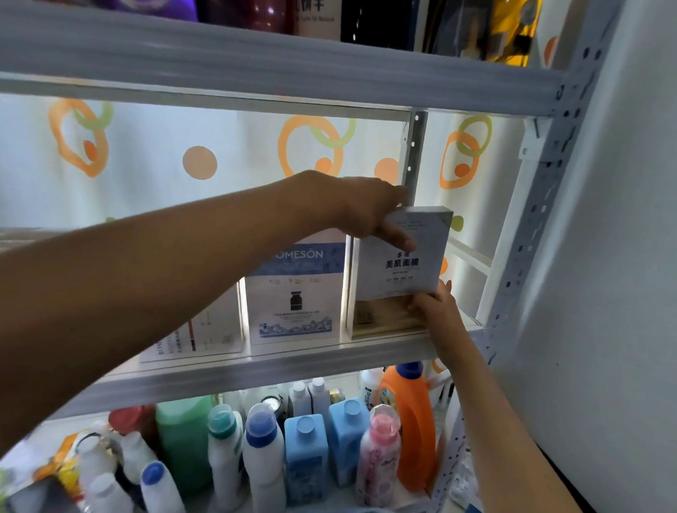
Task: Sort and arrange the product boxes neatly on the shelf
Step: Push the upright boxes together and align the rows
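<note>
A pale blue-white product box point(403, 272) with dark printed characters stands tilted at the right end of the middle shelf point(287, 364), its lower edge above a tan wooden-looking box point(381, 319). My left hand point(363, 209) grips the pale box's upper left corner, thumb across its front. My right hand point(437, 304) holds its bottom right corner from below. To the left stands a white and blue box point(295, 293) with a bottle picture. Another white box point(207, 334) leans further left, partly hidden by my left arm.
The grey metal upright point(538, 209) and a white wall point(637, 228) close the shelf on the right. A shelf above carries dark packages point(376, 16). The shelf below is crowded with detergent bottles, among them an orange jug point(411, 424) and blue bottles point(307, 454).
</note>
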Motion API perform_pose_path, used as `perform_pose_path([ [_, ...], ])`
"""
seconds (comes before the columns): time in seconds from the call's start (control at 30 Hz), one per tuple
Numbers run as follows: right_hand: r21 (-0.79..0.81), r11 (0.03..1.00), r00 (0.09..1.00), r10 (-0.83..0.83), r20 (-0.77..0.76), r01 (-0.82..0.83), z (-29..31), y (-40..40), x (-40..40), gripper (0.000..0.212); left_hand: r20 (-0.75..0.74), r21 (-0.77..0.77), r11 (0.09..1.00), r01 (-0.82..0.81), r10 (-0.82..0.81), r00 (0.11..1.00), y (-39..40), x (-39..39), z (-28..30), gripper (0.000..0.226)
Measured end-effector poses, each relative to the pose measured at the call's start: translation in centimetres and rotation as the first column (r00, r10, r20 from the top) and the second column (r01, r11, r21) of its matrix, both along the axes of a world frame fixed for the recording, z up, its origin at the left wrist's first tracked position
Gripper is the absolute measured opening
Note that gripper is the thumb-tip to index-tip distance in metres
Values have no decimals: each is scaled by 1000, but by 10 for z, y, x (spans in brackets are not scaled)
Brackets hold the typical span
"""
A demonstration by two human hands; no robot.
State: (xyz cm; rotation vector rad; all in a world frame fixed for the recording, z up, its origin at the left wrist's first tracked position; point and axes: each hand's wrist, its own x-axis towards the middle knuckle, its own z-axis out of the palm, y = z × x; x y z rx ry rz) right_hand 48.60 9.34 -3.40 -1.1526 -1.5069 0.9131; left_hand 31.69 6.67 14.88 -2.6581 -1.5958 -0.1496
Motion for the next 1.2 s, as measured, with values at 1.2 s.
perform_pose_path([
  [1.2, 263, 948, 969, -214, 119, 177, -65, -99, -132, 41, 10, -225, 951, -213, 221, 975, 7, -94, 0, 60],
])
